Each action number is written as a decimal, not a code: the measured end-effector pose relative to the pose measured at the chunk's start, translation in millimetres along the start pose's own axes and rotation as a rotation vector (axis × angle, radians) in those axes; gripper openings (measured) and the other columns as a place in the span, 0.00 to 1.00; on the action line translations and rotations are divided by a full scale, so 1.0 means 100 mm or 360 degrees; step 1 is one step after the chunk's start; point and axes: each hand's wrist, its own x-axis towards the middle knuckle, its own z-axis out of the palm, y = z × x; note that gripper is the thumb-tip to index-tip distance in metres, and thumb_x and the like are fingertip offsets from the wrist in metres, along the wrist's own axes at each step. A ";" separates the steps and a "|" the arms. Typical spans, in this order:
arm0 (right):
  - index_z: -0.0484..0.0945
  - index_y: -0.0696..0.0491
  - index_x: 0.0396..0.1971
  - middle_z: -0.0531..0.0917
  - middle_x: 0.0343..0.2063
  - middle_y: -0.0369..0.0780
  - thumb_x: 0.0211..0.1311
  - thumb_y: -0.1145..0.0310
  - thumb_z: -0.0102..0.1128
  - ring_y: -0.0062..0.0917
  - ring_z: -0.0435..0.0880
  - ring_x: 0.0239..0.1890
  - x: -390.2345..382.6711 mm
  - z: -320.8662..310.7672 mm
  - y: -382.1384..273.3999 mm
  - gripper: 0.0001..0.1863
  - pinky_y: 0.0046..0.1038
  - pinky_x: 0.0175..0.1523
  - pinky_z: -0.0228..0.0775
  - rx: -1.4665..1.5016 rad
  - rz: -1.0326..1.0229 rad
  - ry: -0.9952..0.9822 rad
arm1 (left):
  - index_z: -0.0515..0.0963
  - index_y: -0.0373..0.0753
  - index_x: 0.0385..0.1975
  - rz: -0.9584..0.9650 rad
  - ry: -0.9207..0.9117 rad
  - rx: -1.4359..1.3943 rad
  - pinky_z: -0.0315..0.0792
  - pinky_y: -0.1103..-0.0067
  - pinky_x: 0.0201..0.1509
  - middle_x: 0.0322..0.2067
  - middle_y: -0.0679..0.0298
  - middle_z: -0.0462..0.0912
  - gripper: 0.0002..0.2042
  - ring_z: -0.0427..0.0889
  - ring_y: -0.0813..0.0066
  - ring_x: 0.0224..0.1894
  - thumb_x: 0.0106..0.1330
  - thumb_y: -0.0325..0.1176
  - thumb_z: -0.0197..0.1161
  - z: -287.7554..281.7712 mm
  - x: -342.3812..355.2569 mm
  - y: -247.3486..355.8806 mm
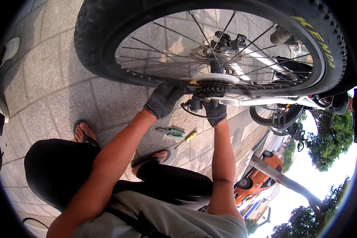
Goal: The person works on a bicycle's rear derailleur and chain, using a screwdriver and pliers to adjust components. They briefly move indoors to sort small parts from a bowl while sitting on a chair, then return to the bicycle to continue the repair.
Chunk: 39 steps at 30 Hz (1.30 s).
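A bicycle wheel with a knobby black tire (95, 39) fills the upper view, with a rear cassette (212, 88) at its hub. My left hand (166, 99), in a dark knit glove, has its fingers curled at the wheel's lower edge, left of the cassette, beside a small orange piece (192, 82); what it grips is hidden. My gloved right hand (216, 115) is behind and below the rear derailleur (194, 104), its fingers mostly hidden. Green-handled pliers (175, 132) and a yellow-handled screwdriver (189, 136) lie on the pavement between my forearms.
Stone pavers (43, 67) lie under my sandalled feet. Another person's shoe (11, 49) shows at the left edge. A white frame tube (265, 100) runs right toward more bicycle parts (281, 119). An orange car (258, 178), a tree trunk (281, 180) and foliage are at the right.
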 end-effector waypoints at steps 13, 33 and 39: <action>0.74 0.49 0.62 0.80 0.57 0.48 0.67 0.66 0.68 0.50 0.79 0.59 -0.11 0.15 0.17 0.25 0.51 0.63 0.70 -0.0408 -0.0171 0.0003 | 0.82 0.38 0.43 0.0346 0.0161 0.0176 0.78 0.63 0.49 0.40 0.53 0.86 0.07 0.85 0.50 0.41 0.70 0.31 0.65 0.08 0.03 0.02; 0.76 0.50 0.61 0.81 0.57 0.45 0.68 0.65 0.67 0.46 0.80 0.59 -0.01 -0.02 0.00 0.23 0.49 0.65 0.70 -0.0027 0.0001 -0.0058 | 0.81 0.45 0.48 0.0251 0.0027 0.0742 0.66 0.59 0.65 0.48 0.59 0.84 0.17 0.80 0.55 0.52 0.57 0.32 0.70 0.16 0.00 0.09; 0.73 0.47 0.63 0.79 0.59 0.46 0.69 0.65 0.65 0.47 0.78 0.61 -0.07 0.00 0.01 0.24 0.49 0.64 0.71 0.0106 0.0101 -0.0121 | 0.82 0.43 0.44 0.0236 0.0110 0.0643 0.71 0.58 0.57 0.42 0.56 0.85 0.15 0.82 0.51 0.48 0.55 0.29 0.69 0.24 0.02 0.08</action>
